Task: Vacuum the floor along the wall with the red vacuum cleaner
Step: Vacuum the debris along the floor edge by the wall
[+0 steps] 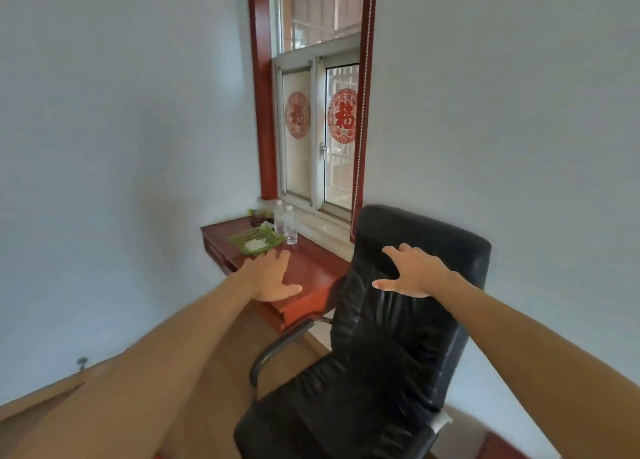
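Note:
No red vacuum cleaner shows in the head view. My left hand (272,278) is stretched forward with straight, spread fingers over the red-brown desk (311,271), holding nothing. My right hand (412,273) is also spread open, in front of the upper backrest of the black leather office chair (391,347); whether it touches the leather I cannot tell. Both bare forearms reach in from the bottom of the frame. A strip of brown floor (228,347) shows between the left wall and the chair.
A green tray (258,238) and two clear water bottles (287,223) stand on the desk under a red-framed window (318,112). White walls close in on both sides. The chair stands against the desk with its metal armrest (280,347) over the floor.

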### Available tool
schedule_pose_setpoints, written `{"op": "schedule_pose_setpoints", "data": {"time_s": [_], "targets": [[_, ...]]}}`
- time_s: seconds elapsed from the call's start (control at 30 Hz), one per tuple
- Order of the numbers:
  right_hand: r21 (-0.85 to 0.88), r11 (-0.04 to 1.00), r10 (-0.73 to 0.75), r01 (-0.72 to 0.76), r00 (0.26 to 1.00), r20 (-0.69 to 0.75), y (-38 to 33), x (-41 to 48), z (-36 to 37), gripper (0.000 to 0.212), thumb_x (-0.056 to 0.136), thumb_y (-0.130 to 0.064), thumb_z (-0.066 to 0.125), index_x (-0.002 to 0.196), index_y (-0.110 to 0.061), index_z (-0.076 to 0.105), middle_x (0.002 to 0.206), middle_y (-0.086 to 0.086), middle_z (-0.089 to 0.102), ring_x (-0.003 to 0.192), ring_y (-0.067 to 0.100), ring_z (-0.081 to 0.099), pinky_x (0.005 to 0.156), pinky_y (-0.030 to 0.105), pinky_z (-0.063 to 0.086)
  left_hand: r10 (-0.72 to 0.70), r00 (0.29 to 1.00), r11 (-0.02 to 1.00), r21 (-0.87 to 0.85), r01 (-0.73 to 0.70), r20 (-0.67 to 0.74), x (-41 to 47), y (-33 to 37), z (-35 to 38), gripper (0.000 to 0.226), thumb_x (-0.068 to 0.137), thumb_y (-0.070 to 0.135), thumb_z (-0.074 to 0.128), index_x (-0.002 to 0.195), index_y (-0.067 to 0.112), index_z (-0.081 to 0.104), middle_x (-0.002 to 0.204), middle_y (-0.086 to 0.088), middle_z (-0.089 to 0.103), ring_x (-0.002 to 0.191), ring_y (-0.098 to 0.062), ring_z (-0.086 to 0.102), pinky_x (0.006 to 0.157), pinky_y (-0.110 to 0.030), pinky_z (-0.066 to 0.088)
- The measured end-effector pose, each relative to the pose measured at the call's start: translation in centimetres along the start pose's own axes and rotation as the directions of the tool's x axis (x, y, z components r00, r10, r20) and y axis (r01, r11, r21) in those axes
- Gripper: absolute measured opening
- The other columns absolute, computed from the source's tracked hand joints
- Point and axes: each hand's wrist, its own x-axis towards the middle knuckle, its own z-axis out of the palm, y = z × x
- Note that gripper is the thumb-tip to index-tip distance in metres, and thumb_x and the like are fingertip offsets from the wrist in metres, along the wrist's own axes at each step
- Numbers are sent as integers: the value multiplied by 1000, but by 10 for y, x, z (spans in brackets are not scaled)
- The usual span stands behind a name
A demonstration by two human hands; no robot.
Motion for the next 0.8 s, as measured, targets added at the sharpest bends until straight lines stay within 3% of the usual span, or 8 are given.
{"op": "schedule_pose_setpoints", "data": {"time_s": [0.2, 0.4, 0.6, 0.8], "targets": [[38, 978, -203, 203, 979, -8, -102, 35, -19, 92, 84, -73, 53, 155, -26, 20, 154, 10, 35, 138, 34, 39, 105, 50, 41, -194, 981, 980, 50, 194, -10, -70, -94, -18, 88, 90, 67, 49, 154, 15, 16, 151, -17, 35, 132, -35, 44, 104, -51, 41], [54, 922, -381, 383, 924, -46, -181, 67, -27, 97, 82, -78, 49, 158, -29, 12, 160, 11, 27, 143, 34, 34, 111, 50, 36, -374, 927, 924, 86, 373, -2, -128, -154, -24, 89, 91, 66, 48, 155, 15, 13, 152, -17, 33, 133, -36, 42, 107, -51, 38], [41, 851, -522, 523, 852, -34, -230, 85, -19, 96, 84, -77, 48, 159, -27, 14, 164, 10, 21, 149, 35, 24, 117, 54, 30, -521, 853, 847, 114, 519, -13, -163, -185, -27, 87, 92, 65, 47, 154, 13, 14, 150, -16, 35, 132, -35, 43, 106, -50, 38], [36, 782, -623, 623, 782, -4, -258, 100, -19, 94, 86, -75, 47, 157, -22, 17, 161, 11, 27, 143, 33, 33, 112, 51, 36, -611, 791, 785, 110, 610, -22, -187, -189, -21, 87, 92, 64, 47, 155, 15, 13, 151, -15, 35, 132, -35, 42, 106, -50, 37]]}}
